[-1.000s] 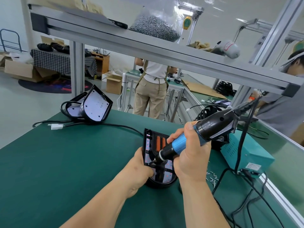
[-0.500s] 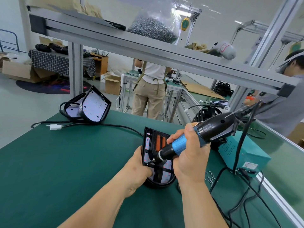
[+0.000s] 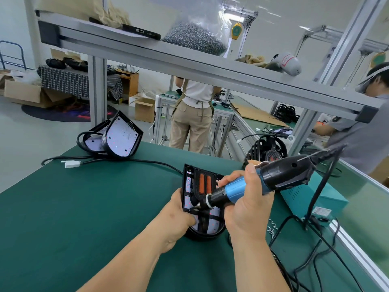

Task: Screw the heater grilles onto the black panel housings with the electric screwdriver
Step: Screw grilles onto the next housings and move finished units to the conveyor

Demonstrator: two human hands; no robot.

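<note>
The fingers of my right hand are wrapped around the electric screwdriver, closed on its blue grip with the thumb laid up against the black body. The tool's long axis slopes from upper right, beyond the knuckles, down to lower left. Its bit points down and left, and the tip sits inside the black panel housing, just ahead of those fingers. I cannot tell whether the tip is seated on a screw.

The fingers of my left hand grip the housing's left edge. The palm is against the outside of the wall and the fingertips curl over onto the pale inner board, just below the bit.

The housing lies on the green bench between the two hands, open face up. Its long axis runs away from me, straight end far and rounded end near my wrists. The heater grille sits in its far half, black, with two orange bars lying along the same axis.

Right of the right wrist, loose screws lie on the bench, and beyond them stands a teal power box with black leads. Far to the left of the left hand, well apart, two more housings lean together, with a black cable and a white connector beside them.
</note>
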